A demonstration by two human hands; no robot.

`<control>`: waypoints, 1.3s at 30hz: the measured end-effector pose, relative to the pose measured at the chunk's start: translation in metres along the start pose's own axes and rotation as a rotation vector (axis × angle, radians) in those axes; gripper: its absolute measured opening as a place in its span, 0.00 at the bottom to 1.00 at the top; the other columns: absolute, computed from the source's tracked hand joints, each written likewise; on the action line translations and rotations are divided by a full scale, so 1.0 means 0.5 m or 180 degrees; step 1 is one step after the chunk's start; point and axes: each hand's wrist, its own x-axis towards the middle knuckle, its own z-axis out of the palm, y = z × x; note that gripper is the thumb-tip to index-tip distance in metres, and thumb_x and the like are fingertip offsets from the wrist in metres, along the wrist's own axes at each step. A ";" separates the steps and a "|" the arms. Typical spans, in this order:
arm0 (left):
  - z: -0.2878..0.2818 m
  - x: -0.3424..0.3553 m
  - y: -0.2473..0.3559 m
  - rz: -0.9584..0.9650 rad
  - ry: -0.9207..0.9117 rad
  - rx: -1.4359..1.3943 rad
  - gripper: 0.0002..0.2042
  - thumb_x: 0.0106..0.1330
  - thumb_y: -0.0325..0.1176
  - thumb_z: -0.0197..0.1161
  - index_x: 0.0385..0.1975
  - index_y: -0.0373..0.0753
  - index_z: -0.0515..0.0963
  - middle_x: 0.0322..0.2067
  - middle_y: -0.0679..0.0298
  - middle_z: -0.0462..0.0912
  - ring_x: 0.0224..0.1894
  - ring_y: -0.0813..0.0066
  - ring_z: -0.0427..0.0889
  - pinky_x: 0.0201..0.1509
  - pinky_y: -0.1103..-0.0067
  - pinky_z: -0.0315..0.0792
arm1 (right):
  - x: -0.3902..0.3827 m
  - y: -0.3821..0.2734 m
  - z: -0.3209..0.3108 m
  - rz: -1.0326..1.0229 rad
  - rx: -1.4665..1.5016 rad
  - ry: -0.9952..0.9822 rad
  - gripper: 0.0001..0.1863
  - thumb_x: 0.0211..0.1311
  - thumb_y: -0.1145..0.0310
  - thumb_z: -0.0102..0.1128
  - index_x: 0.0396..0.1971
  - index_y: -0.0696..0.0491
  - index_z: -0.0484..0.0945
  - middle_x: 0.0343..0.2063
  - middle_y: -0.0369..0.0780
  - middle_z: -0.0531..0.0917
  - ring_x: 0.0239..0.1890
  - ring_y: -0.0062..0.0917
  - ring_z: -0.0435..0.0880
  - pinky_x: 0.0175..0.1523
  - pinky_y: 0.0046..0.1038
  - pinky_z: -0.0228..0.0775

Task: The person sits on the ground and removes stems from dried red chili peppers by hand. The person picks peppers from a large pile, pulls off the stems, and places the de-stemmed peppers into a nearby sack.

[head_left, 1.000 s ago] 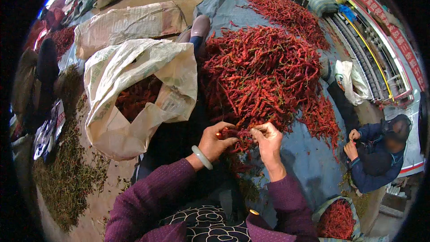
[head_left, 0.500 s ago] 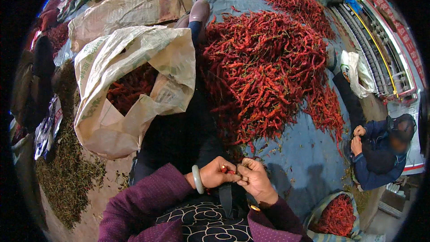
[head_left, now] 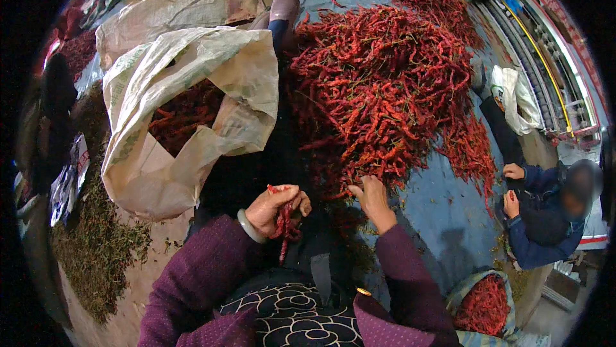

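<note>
My left hand (head_left: 277,208) is closed around a few dried red chilies (head_left: 283,234), which hang below its fingers over my lap. At the near edge of a large heap of red chilies (head_left: 385,84), my right hand (head_left: 372,200) has its thumb apart from its fingers. Nothing shows in the right hand, though its fingertips lie close against the heap. Left of the heap, a white woven sack (head_left: 144,173) stands with its mouth spread wide. More red chilies (head_left: 186,116) lie inside it.
A blue sheet (head_left: 443,193) lies beneath the heap. At the right, a co-worker (head_left: 545,218) sits with both hands raised. A sack of chilies (head_left: 484,305) stands at the lower right. Dry stems (head_left: 102,263) cover the floor at left. Machinery (head_left: 532,58) stands at the far right.
My hands were together over my lap, pinching at a chili. Now the left has moved left and up with several chilies, and the right has reached forward to the heap.
</note>
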 end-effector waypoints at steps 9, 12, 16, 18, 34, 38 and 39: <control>0.046 -0.001 0.011 0.0209 0.0318 0.1413 0.07 0.54 0.24 0.63 0.32 0.34 0.75 0.20 0.65 0.75 0.22 0.80 0.71 0.26 0.83 0.67 | -0.018 -0.016 -0.045 0.0589 0.1112 -0.0171 0.07 0.54 0.72 0.61 0.23 0.60 0.78 0.17 0.45 0.75 0.21 0.30 0.76 0.29 0.33 0.67; 0.071 0.023 -0.015 0.0987 0.0154 0.2916 0.14 0.50 0.23 0.66 0.38 0.34 0.78 0.29 0.66 0.80 0.29 0.85 0.74 0.35 0.84 0.70 | -0.084 -0.070 -0.102 -0.0080 0.1302 0.0118 0.05 0.49 0.74 0.61 0.26 0.60 0.79 0.21 0.45 0.78 0.23 0.33 0.78 0.30 0.32 0.68; 0.105 0.055 -0.059 0.2574 -0.0349 0.5463 0.16 0.44 0.26 0.65 0.37 0.37 0.78 0.25 0.58 0.77 0.29 0.57 0.75 0.33 0.70 0.71 | -0.160 -0.143 -0.167 -0.0548 0.0970 0.0315 0.05 0.47 0.77 0.62 0.25 0.60 0.77 0.23 0.45 0.78 0.23 0.33 0.77 0.30 0.30 0.69; 0.100 0.045 -0.071 0.2364 -0.0582 0.5546 0.13 0.45 0.25 0.65 0.34 0.37 0.78 0.24 0.58 0.76 0.29 0.58 0.75 0.32 0.70 0.70 | -0.182 -0.173 -0.186 -0.0774 0.0787 0.0473 0.06 0.47 0.78 0.63 0.25 0.60 0.76 0.24 0.44 0.78 0.23 0.28 0.77 0.30 0.27 0.68; 0.102 -0.011 -0.096 0.0144 -0.0834 0.2566 0.04 0.57 0.24 0.61 0.26 0.30 0.76 0.19 0.69 0.73 0.24 0.86 0.68 0.28 0.81 0.65 | -0.207 -0.197 -0.115 0.1582 0.5602 -0.0523 0.05 0.57 0.73 0.59 0.25 0.57 0.74 0.19 0.32 0.73 0.18 0.10 0.66 0.22 0.14 0.55; 0.073 0.004 -0.083 0.0554 -0.2130 0.3683 0.04 0.56 0.24 0.62 0.26 0.29 0.75 0.19 0.67 0.71 0.24 0.84 0.67 0.28 0.81 0.64 | -0.172 -0.135 -0.118 0.1671 0.6417 -0.2705 0.06 0.59 0.70 0.57 0.24 0.54 0.73 0.17 0.31 0.71 0.15 0.11 0.63 0.20 0.16 0.52; 0.070 0.003 -0.078 0.0387 -0.1946 0.3436 0.04 0.57 0.24 0.62 0.26 0.30 0.75 0.19 0.67 0.71 0.24 0.84 0.68 0.29 0.81 0.64 | -0.159 -0.122 -0.113 0.1506 0.5525 -0.2510 0.05 0.58 0.71 0.58 0.25 0.54 0.73 0.16 0.32 0.71 0.14 0.13 0.63 0.20 0.17 0.53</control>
